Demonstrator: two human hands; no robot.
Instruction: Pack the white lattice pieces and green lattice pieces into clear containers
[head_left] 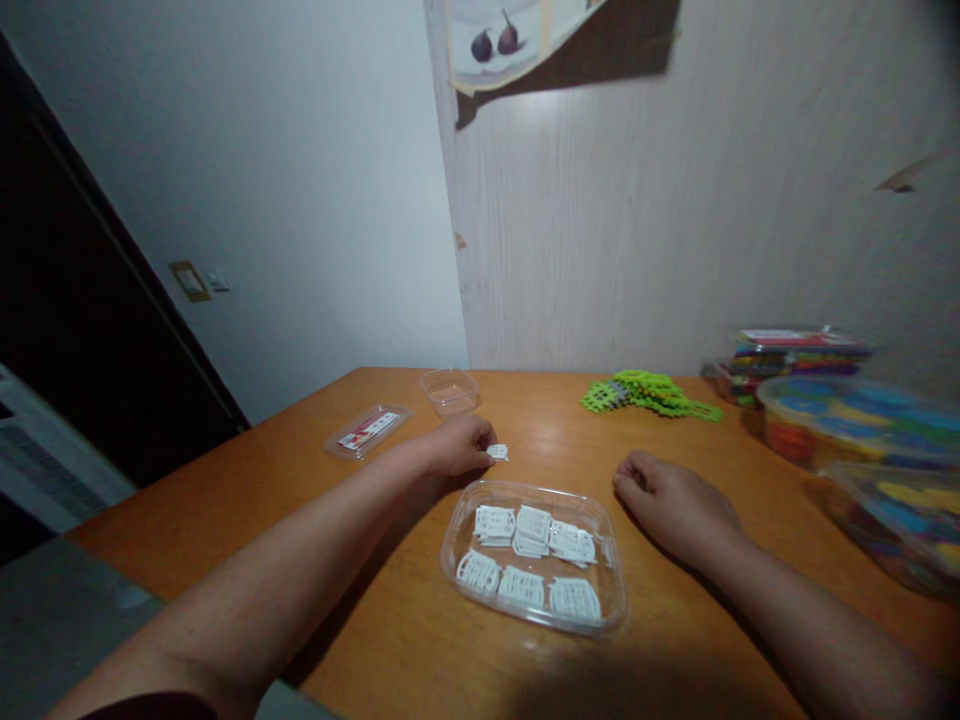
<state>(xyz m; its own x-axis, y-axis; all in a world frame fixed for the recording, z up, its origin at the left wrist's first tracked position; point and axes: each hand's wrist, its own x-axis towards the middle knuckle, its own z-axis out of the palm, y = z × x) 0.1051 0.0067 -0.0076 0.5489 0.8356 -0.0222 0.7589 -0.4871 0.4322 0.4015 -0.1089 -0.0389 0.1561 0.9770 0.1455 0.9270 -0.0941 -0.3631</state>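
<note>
My left hand is closed, its fingertips pinching a small white lattice piece just above the orange table. A clear plastic tray in front of me holds several more white lattice pieces. My right hand rests on the table to the right of the tray, fingers curled in a loose fist with nothing seen in it.
A green lattice assembly lies at the back. An empty clear tub and a flat lid with a label sit at back left. Tubs of coloured pieces crowd the right side. The table's left edge drops off diagonally.
</note>
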